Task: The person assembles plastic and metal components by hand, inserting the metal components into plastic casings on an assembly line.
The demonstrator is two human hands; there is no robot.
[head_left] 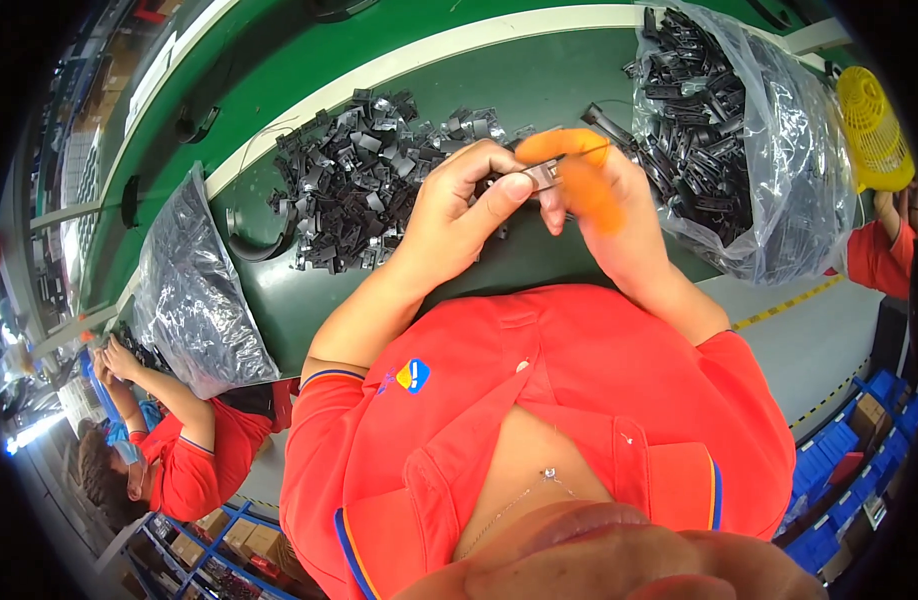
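Note:
Above the bench, my left hand [464, 205] is closed, its thumb and index finger pinching a small silver-grey rectangular piece [543, 177]. My right hand [624, 215] comes in from the other side, with orange finger covers [591, 195] on its thumb and index finger. Those covered fingers are closed round the far end of the same piece, and motion smears them a little. A thin dark strip shows at the right fingertips; whether it belongs to the piece I cannot tell. Behind my left hand lies a heap of small black plastic parts [354, 175].
A clear plastic bag [794, 190] full of long black parts lies open at right, beside a yellow basket [872, 125]. Another plastic bag [194, 290] lies at left, near a curved black band [262, 245]. Co-workers in red sit on both sides of the green bench [324, 315].

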